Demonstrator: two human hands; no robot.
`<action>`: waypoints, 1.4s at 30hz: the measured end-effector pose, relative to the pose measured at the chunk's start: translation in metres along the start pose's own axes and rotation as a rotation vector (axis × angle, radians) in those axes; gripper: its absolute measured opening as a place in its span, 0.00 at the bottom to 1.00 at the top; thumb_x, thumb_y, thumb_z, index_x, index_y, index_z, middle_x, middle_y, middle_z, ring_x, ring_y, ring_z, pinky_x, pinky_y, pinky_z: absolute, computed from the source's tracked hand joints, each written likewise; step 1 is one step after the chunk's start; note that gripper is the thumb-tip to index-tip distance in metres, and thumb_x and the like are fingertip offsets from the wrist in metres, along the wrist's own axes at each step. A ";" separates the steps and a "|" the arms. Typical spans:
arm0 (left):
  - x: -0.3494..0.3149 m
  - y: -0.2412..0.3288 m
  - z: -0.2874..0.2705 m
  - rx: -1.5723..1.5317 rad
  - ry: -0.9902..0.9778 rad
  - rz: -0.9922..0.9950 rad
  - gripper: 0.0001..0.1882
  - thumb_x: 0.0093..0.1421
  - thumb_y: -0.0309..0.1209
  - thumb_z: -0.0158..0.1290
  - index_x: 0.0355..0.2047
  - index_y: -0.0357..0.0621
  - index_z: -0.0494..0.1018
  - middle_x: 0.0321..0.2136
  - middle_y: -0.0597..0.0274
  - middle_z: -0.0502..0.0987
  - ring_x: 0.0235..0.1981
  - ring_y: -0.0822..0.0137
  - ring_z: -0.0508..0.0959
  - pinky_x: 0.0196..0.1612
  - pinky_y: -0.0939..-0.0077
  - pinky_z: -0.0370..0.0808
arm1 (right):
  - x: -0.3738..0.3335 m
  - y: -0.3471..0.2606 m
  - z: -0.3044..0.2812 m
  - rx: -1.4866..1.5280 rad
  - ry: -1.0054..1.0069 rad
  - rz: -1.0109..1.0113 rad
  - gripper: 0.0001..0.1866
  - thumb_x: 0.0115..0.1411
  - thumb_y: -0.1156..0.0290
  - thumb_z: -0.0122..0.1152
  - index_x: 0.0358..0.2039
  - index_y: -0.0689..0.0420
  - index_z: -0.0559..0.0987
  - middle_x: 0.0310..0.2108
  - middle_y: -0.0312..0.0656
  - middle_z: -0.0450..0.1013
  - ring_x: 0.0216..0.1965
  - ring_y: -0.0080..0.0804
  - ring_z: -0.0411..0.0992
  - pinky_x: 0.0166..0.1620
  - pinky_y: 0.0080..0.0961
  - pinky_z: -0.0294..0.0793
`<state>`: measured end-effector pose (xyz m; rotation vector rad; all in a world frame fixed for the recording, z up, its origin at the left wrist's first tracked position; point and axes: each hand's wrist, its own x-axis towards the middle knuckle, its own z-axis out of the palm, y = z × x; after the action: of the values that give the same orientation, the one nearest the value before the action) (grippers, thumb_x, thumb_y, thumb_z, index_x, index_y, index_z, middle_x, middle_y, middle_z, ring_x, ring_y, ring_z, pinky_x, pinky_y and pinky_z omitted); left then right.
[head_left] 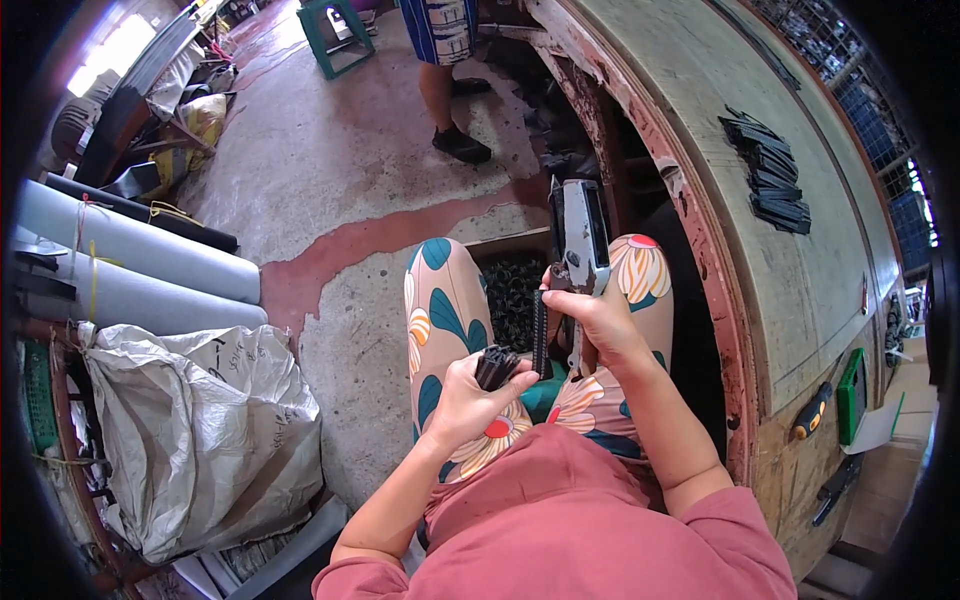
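Note:
Above my lap, my left hand [478, 402] is closed around a bundle of short black strips [496, 368], their ends showing past the thumb. My right hand [592, 318] is closed too, its thumb and fingers pinching one narrow black strip [541, 335] that has a row of small marks along it. Right behind that hand is a worn grey metal tool [580, 238], long and shaped like a heavy stapler, over my right thigh. Whether the right fingers also grip the tool, I cannot make out. Between my knees, an open box [512, 240] holds many curled black pieces.
A wooden workbench [700, 130] runs along my right, with a pile of black strips [768, 175], a screwdriver [812, 410] and a green tray [852, 395] on it. At left are large pale rolls [170, 245] and a white sack [200, 430]. Another person's legs [440, 100] stand ahead, near a green stool [335, 38].

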<state>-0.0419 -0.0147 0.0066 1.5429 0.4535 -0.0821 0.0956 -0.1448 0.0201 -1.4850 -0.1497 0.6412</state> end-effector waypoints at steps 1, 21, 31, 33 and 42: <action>0.001 -0.003 -0.001 0.054 -0.009 0.102 0.08 0.52 0.25 0.61 0.32 0.35 0.77 0.31 0.62 0.78 0.30 0.77 0.76 0.35 0.81 0.73 | 0.000 0.000 0.001 -0.014 0.001 -0.008 0.10 0.51 0.75 0.62 0.36 0.58 0.77 0.30 0.31 0.73 0.33 0.19 0.71 0.38 0.18 0.68; 0.042 0.038 -0.023 -0.459 0.099 -0.151 0.11 0.55 0.29 0.59 0.33 0.34 0.74 0.19 0.65 0.75 0.08 0.85 0.58 0.13 0.86 0.64 | -0.023 0.022 -0.002 -0.108 -0.178 -0.515 0.16 0.48 0.83 0.61 0.39 0.62 0.71 0.35 0.40 0.73 0.34 0.22 0.70 0.40 0.21 0.70; 0.048 0.033 -0.015 -0.531 -0.026 -0.294 0.09 0.55 0.31 0.58 0.31 0.38 0.75 0.21 0.68 0.75 0.09 0.85 0.57 0.15 0.87 0.61 | -0.028 0.011 -0.007 -0.419 -0.171 -0.624 0.14 0.47 0.81 0.62 0.36 0.62 0.72 0.30 0.41 0.70 0.30 0.27 0.71 0.36 0.21 0.69; 0.048 0.030 -0.011 -0.587 -0.040 -0.276 0.11 0.53 0.33 0.60 0.31 0.37 0.75 0.13 0.72 0.68 0.08 0.84 0.57 0.16 0.86 0.63 | -0.027 0.015 -0.008 -0.413 -0.156 -0.632 0.19 0.44 0.81 0.63 0.38 0.61 0.70 0.30 0.41 0.70 0.30 0.29 0.72 0.35 0.22 0.70; 0.038 0.026 0.008 -0.509 0.131 -0.051 0.09 0.55 0.27 0.59 0.34 0.35 0.76 0.16 0.72 0.71 0.11 0.85 0.62 0.15 0.87 0.70 | -0.028 0.016 0.016 -0.216 0.152 -0.444 0.10 0.52 0.81 0.59 0.35 0.61 0.71 0.28 0.36 0.71 0.29 0.19 0.70 0.32 0.17 0.70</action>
<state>0.0032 -0.0126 0.0187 1.0391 0.5676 0.0908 0.0598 -0.1452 0.0149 -1.6318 -0.4275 0.1558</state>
